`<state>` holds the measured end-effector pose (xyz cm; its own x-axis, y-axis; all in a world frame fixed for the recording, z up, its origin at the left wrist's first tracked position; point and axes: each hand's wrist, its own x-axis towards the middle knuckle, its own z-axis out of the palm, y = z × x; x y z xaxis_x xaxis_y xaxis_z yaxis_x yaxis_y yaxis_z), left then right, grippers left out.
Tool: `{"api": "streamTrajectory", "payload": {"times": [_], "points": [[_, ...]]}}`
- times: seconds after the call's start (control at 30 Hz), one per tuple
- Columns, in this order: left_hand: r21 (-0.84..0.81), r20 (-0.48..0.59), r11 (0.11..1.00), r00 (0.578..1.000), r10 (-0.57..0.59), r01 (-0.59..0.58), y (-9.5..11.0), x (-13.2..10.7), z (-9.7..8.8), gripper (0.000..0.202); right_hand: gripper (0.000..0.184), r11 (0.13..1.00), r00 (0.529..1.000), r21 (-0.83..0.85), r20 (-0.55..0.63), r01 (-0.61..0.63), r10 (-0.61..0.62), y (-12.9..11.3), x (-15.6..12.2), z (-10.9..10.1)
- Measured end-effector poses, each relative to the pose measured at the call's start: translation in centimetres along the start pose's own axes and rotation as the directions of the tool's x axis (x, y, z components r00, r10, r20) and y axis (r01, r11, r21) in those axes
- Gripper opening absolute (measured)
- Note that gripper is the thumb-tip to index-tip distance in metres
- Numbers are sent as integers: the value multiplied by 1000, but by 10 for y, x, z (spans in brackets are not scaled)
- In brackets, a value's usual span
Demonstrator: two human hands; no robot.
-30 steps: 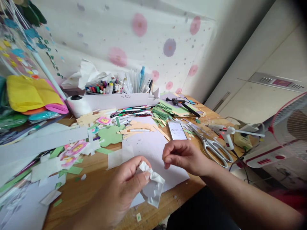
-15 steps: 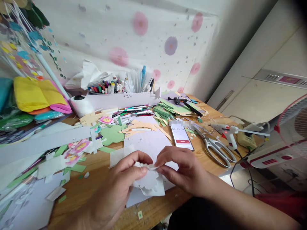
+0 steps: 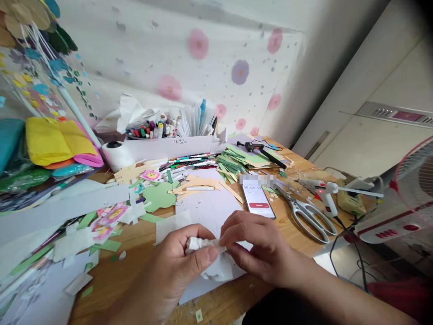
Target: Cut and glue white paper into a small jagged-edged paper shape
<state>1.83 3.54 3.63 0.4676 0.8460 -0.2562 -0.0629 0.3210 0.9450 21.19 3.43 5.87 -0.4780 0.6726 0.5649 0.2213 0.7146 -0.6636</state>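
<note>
A crumpled piece of thin white paper (image 3: 216, 269) is held between my two hands above the table's front edge. My left hand (image 3: 192, 257) pinches its gathered upper edge between thumb and curled fingers. On the other side, my right hand (image 3: 252, 246) grips the right end of that edge with thumb and fingertips. The paper's lower part hangs loose below the fingers. Beneath the hands lies a pale sheet (image 3: 199, 210), partly covered by them. A small translucent white sheet (image 3: 172, 225) lies just beyond my left hand.
Right of the hands lie a phone (image 3: 259, 203) and large scissors (image 3: 309, 219). Beyond them stands a white glue gun (image 3: 326, 194) with its cord, near a fan (image 3: 402, 216). Paper scraps (image 3: 108, 219) cover the left side. A pen box (image 3: 169, 146) stands at the back.
The paper's upper edge is gathered more tightly, and its loose part has folded smaller. My left thumb has moved slightly right along the edge. The whole view has shifted a little.
</note>
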Motion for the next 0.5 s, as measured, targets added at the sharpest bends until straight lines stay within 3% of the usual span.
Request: {"api": "streamTrajectory", "payload": {"times": [0.13, 0.27, 0.37, 0.5], "points": [[107, 50, 994, 999, 16, -21, 5, 0, 1, 31, 8, 970, 989, 203, -28, -135, 144, 1, -3, -3], [242, 63, 970, 998, 19, -33, 12, -1, 1, 31, 8, 947, 988, 283, 20, -154, 155, 1, 1, -11], [275, 82, 960, 996, 23, -44, 13, -2, 1, 30, 10, 962, 987, 246, 136, -121, 89, 0, 11, -20], [274, 105, 959, 994, 38, -65, 14, -4, 2, 27, 9, 971, 944, 201, 326, -127, 55, 1, 22, -27]]}}
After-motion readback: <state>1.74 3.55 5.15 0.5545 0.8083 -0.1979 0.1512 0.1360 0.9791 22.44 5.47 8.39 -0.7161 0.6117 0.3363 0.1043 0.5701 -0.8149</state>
